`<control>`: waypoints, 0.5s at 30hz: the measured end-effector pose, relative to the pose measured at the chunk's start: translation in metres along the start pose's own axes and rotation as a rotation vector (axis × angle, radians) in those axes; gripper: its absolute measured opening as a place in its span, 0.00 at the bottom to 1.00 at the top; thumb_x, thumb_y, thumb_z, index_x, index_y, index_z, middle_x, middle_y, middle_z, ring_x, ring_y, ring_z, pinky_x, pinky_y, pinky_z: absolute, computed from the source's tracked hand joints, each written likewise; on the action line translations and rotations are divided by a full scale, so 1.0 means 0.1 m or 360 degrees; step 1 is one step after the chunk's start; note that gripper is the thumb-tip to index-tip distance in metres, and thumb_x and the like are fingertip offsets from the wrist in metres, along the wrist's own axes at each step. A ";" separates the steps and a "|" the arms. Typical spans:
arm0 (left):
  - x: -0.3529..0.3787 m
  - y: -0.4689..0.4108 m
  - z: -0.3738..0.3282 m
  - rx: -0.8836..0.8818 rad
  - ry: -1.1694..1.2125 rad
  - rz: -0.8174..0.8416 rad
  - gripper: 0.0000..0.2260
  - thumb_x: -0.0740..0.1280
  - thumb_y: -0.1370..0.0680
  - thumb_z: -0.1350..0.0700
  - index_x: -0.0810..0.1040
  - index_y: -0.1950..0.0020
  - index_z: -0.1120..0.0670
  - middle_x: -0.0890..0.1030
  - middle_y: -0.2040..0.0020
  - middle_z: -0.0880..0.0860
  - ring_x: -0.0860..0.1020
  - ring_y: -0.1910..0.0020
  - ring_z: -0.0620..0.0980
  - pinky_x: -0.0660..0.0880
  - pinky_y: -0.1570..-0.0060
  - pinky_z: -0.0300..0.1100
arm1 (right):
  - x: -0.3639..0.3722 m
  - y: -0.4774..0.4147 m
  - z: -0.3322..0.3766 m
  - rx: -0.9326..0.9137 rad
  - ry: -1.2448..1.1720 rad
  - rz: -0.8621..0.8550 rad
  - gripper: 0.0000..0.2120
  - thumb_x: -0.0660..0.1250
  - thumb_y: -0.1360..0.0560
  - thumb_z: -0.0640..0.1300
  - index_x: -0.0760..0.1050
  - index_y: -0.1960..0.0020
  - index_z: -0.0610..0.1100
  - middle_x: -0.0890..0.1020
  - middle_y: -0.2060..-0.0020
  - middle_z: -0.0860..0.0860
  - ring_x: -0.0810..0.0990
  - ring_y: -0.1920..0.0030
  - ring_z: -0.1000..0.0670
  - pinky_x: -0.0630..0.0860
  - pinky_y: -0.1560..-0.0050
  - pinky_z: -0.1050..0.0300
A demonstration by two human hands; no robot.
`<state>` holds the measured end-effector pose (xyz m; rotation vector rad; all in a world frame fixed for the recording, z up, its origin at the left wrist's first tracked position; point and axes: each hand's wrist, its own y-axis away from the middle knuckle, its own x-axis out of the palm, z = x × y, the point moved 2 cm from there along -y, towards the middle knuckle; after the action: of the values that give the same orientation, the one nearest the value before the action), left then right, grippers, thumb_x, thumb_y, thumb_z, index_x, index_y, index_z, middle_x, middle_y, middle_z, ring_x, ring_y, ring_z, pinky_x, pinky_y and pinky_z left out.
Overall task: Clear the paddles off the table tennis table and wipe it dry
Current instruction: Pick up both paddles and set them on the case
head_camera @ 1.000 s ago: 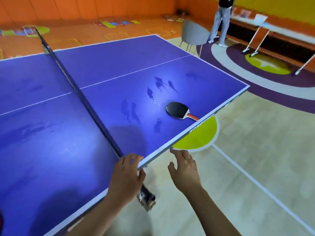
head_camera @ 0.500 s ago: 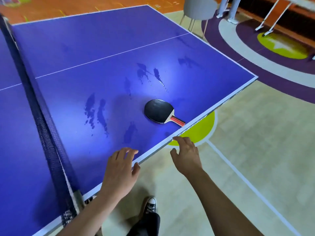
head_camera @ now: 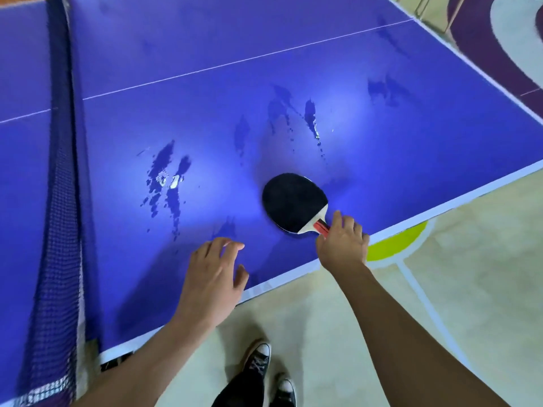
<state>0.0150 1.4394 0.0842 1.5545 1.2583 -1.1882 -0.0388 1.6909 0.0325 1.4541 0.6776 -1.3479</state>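
Sensibly, right hand (head_camera: 342,245) grips the stiff, likely light paddle (head_camera: 293,201) by its handle; left of the paddle, left hand (head_camera: 211,277) hovers, fingers spread.

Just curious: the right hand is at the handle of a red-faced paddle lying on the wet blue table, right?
No: the head view shows the paddle face is black. The right hand is at its handle, and it lies on the wet blue table.
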 end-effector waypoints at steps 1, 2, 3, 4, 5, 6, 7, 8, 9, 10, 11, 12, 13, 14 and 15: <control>0.01 0.00 -0.02 -0.0020 -0.0027 -0.0008 0.16 0.70 0.26 0.55 0.78 0.38 0.54 0.80 0.43 0.54 0.77 0.47 0.58 0.74 0.45 0.52 | 0.04 -0.06 0.00 -0.0038 0.0060 0.0009 0.27 0.60 0.19 0.49 0.59 0.22 0.43 0.69 0.29 0.44 0.69 0.30 0.41 0.65 0.32 0.47; 0.00 0.00 -0.04 -0.0036 -0.0047 -0.0017 0.16 0.70 0.26 0.55 0.78 0.38 0.54 0.80 0.43 0.54 0.77 0.47 0.58 0.74 0.45 0.52 | 0.08 -0.10 0.00 -0.0080 0.0106 0.0011 0.24 0.59 0.19 0.49 0.63 0.24 0.44 0.70 0.31 0.44 0.70 0.32 0.41 0.66 0.34 0.47; 0.00 0.02 -0.06 -0.0052 -0.0055 -0.0021 0.16 0.70 0.26 0.55 0.78 0.38 0.54 0.79 0.43 0.54 0.77 0.48 0.59 0.74 0.45 0.52 | 0.11 -0.14 0.00 -0.0111 0.0129 0.0010 0.21 0.60 0.19 0.49 0.66 0.28 0.44 0.71 0.33 0.44 0.71 0.34 0.41 0.67 0.36 0.47; 0.00 0.03 -0.08 -0.0073 -0.0053 -0.0019 0.16 0.70 0.26 0.55 0.78 0.38 0.54 0.79 0.43 0.54 0.77 0.48 0.59 0.74 0.45 0.52 | 0.12 -0.16 0.00 -0.0126 0.0137 -0.0003 0.19 0.60 0.19 0.49 0.68 0.31 0.44 0.72 0.35 0.44 0.72 0.36 0.40 0.67 0.38 0.47; 0.00 0.07 -0.10 -0.0112 -0.0053 -0.0020 0.16 0.70 0.26 0.55 0.78 0.38 0.54 0.79 0.43 0.54 0.76 0.48 0.59 0.73 0.46 0.52 | 0.13 -0.18 0.01 -0.0141 0.0139 -0.0027 0.16 0.61 0.19 0.48 0.69 0.34 0.44 0.73 0.37 0.44 0.73 0.37 0.40 0.68 0.39 0.47; 0.00 0.10 -0.12 -0.0154 -0.0055 -0.0030 0.16 0.70 0.26 0.55 0.78 0.38 0.54 0.79 0.43 0.54 0.76 0.49 0.59 0.73 0.47 0.52 | 0.14 -0.20 0.02 -0.0150 0.0140 -0.0059 0.14 0.61 0.19 0.46 0.70 0.36 0.43 0.74 0.39 0.44 0.74 0.39 0.41 0.68 0.40 0.48; -0.01 0.14 -0.14 -0.0191 -0.0061 -0.0045 0.16 0.71 0.26 0.56 0.78 0.38 0.54 0.79 0.44 0.54 0.76 0.49 0.59 0.73 0.48 0.52 | 0.15 -0.22 0.03 -0.0157 0.0145 -0.0090 0.12 0.60 0.19 0.45 0.70 0.37 0.42 0.75 0.40 0.44 0.75 0.40 0.41 0.68 0.40 0.48; -0.03 0.18 -0.17 -0.0212 -0.0071 -0.0063 0.16 0.71 0.26 0.56 0.79 0.38 0.54 0.79 0.44 0.54 0.76 0.50 0.59 0.73 0.49 0.52 | 0.15 -0.23 0.05 -0.0166 0.0162 -0.0113 0.11 0.60 0.18 0.43 0.70 0.37 0.42 0.75 0.41 0.44 0.75 0.40 0.41 0.68 0.40 0.48; -0.03 0.22 -0.17 -0.0224 -0.0077 -0.0076 0.16 0.71 0.26 0.56 0.79 0.38 0.54 0.79 0.44 0.54 0.76 0.50 0.59 0.73 0.49 0.52 | 0.16 -0.23 0.06 -0.0170 0.0173 -0.0125 0.11 0.60 0.18 0.42 0.69 0.37 0.41 0.75 0.41 0.44 0.76 0.40 0.41 0.69 0.41 0.48; -0.05 0.28 -0.17 -0.0242 -0.0082 -0.0087 0.16 0.71 0.26 0.56 0.79 0.38 0.54 0.79 0.44 0.54 0.76 0.50 0.59 0.73 0.49 0.53 | 0.17 -0.20 0.07 -0.0179 0.0158 -0.0123 0.11 0.59 0.18 0.41 0.68 0.37 0.40 0.75 0.41 0.43 0.76 0.40 0.41 0.70 0.41 0.48; -0.06 0.33 -0.15 -0.0256 -0.0089 -0.0105 0.16 0.71 0.26 0.56 0.79 0.38 0.54 0.79 0.44 0.54 0.76 0.50 0.59 0.73 0.48 0.53 | 0.18 -0.15 0.08 -0.0201 0.0110 -0.0113 0.11 0.59 0.18 0.41 0.67 0.37 0.39 0.74 0.41 0.43 0.77 0.41 0.41 0.71 0.42 0.48; -0.09 0.39 -0.13 -0.0266 -0.0104 -0.0133 0.16 0.70 0.26 0.56 0.79 0.39 0.54 0.79 0.44 0.54 0.76 0.50 0.59 0.73 0.48 0.52 | 0.19 -0.10 0.09 -0.0234 0.0033 -0.0094 0.12 0.60 0.18 0.40 0.65 0.36 0.38 0.73 0.41 0.42 0.79 0.42 0.41 0.74 0.43 0.48; -0.13 0.44 -0.12 -0.0273 -0.0131 -0.0166 0.16 0.70 0.26 0.56 0.79 0.39 0.54 0.79 0.44 0.54 0.76 0.50 0.60 0.73 0.49 0.52 | 0.18 -0.04 0.09 -0.0259 -0.0072 -0.0070 0.12 0.60 0.17 0.40 0.64 0.36 0.37 0.72 0.41 0.41 0.80 0.43 0.40 0.76 0.45 0.48; -0.16 0.49 -0.10 -0.0283 -0.0159 -0.0198 0.15 0.68 0.26 0.56 0.80 0.40 0.55 0.80 0.45 0.55 0.76 0.51 0.60 0.73 0.49 0.52 | 0.18 0.03 0.08 -0.0263 -0.0197 -0.0047 0.13 0.61 0.17 0.40 0.63 0.35 0.37 0.73 0.41 0.40 0.81 0.43 0.38 0.77 0.46 0.46; -0.22 0.55 -0.09 -0.0308 -0.0172 -0.0234 0.15 0.66 0.26 0.56 0.80 0.40 0.56 0.80 0.45 0.55 0.76 0.50 0.60 0.73 0.49 0.53 | 0.15 0.12 0.07 -0.0261 -0.0317 -0.0027 0.14 0.61 0.17 0.41 0.62 0.35 0.37 0.73 0.41 0.39 0.80 0.43 0.36 0.76 0.47 0.44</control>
<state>0.0694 1.4316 0.1089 1.2592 1.3904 -1.1873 -0.0275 1.6776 0.0230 1.1690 0.6550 -1.3944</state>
